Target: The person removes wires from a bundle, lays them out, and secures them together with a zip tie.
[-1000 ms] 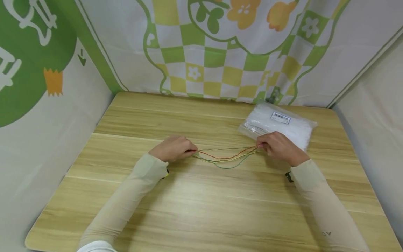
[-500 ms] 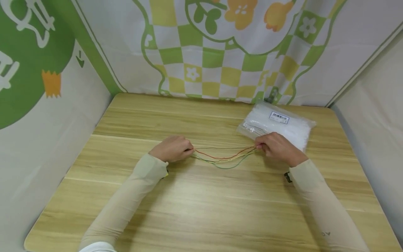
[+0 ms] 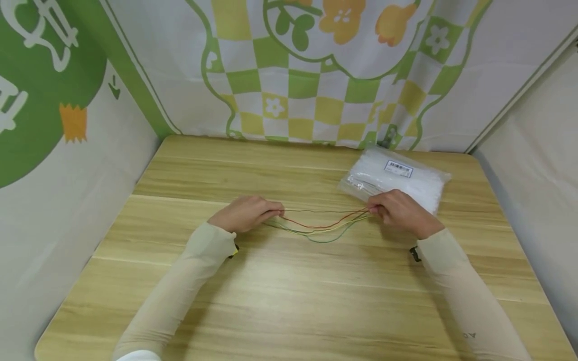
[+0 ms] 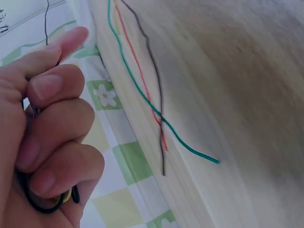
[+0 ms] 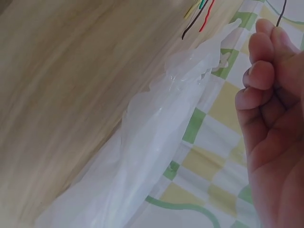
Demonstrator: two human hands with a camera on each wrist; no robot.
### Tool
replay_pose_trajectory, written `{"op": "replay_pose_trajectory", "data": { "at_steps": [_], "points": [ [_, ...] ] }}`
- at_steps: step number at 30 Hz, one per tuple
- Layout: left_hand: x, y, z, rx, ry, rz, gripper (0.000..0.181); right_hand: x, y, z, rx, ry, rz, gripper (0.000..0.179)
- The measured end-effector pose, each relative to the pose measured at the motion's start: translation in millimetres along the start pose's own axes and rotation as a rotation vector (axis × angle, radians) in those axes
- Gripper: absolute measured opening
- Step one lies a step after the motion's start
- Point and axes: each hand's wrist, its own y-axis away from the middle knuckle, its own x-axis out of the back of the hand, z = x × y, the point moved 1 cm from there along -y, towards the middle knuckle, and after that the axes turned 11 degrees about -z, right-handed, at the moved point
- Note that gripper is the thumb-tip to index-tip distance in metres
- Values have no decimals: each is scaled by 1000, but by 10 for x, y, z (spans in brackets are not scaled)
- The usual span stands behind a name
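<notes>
A thin dark wire (image 3: 325, 211) runs nearly straight between both hands. My left hand (image 3: 246, 213) pinches one end between thumb and forefinger. Its other fingers curl around a bent black strand (image 4: 42, 210) with a bit of yellow beside it. On the right, my right hand (image 3: 399, 213) pinches the dark wire (image 5: 282, 13) with its fingertips. Slightly nearer me, a red wire (image 3: 311, 226), a yellow wire (image 3: 336, 228) and a green wire (image 3: 327, 242) sag in loose curves. Another black wire (image 4: 159, 85) lies beside the red and green ones over the table in the left wrist view.
Behind the right hand, a clear plastic bag (image 3: 402, 183) of white contents with a barcode label (image 3: 399, 169) lies on the wooden table (image 3: 289, 301). A printed checkered cloth (image 3: 302, 105) hangs along the back edge, with cloth walls at both sides.
My left hand has shifted slightly left and its forefinger now reaches further out. The dark wire looks straighter. The right hand has barely moved.
</notes>
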Motion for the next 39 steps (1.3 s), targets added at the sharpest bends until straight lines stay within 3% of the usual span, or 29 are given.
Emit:
{"op": "replay_pose_trajectory", "data": {
  "at_steps": [7, 15, 28, 39],
  "points": [
    [-21, 7, -7, 17, 79, -13, 23, -3, 5, -10, 9, -11, 9, 36],
    [-46, 32, -32, 100, 326, -23, 30, -7, 11, -36, 22, -15, 24, 36],
    [-59, 35, -35, 244, 512, 87, 36, -11, -44, -133, 57, -3, 17, 34],
    [-70, -29, 39, 432, 680, 223, 44, -49, -130, -249, 157, 21, 51, 32]
  ]
}}
